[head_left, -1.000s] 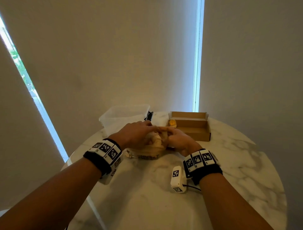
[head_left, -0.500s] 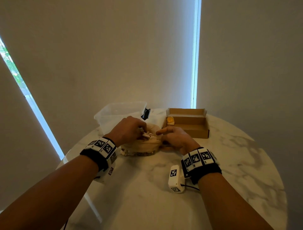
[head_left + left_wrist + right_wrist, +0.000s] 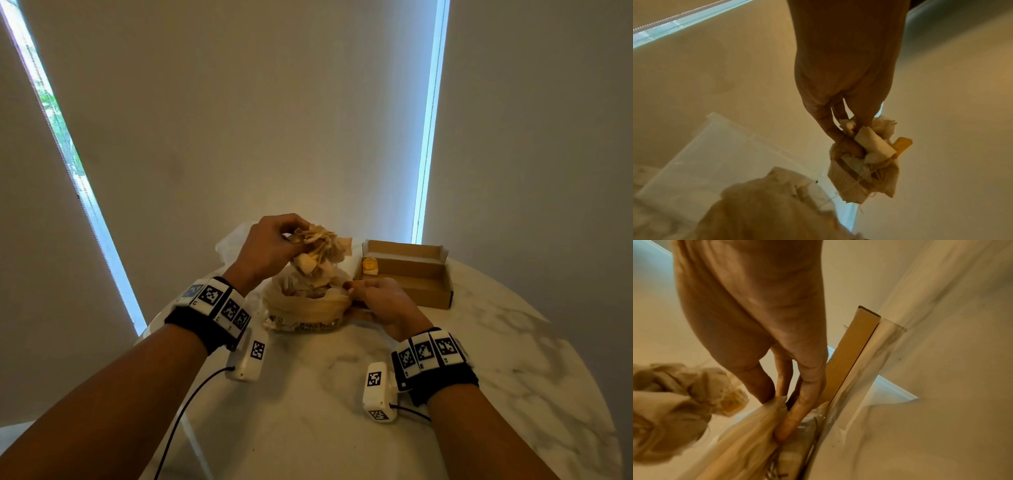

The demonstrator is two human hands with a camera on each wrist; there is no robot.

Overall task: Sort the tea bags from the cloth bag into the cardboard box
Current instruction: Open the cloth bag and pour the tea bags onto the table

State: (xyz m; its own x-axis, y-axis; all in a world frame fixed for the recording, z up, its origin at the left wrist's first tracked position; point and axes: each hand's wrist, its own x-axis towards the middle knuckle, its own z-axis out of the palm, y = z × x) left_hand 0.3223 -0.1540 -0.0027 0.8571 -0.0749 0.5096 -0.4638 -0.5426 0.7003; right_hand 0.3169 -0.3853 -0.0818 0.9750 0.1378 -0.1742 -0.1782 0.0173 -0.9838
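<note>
My left hand (image 3: 270, 246) is raised above the cloth bag (image 3: 308, 308) and grips a tangled bunch of tea bags (image 3: 320, 251), pale paper with strings and a yellow tag (image 3: 901, 145). In the left wrist view the bunch of tea bags (image 3: 865, 164) hangs from my fingers over the open bag (image 3: 764, 207). My right hand (image 3: 380, 301) pinches the bag's right rim (image 3: 764, 415), holding its mouth open. More tea bags lie inside the bag. The open cardboard box (image 3: 411, 274) sits just right of the bag, with one yellow-tagged tea bag (image 3: 370, 265) in its left end.
A clear plastic container (image 3: 715, 154) stands behind the cloth bag at the left. The round marble table (image 3: 513, 359) falls away close on the right and left. Blinds hang behind the table. Cables run from my wrist cameras over the tabletop.
My left hand has come up out of the cloth bag with a bunch of tea bags. My right hand stays at the bag's rim.
</note>
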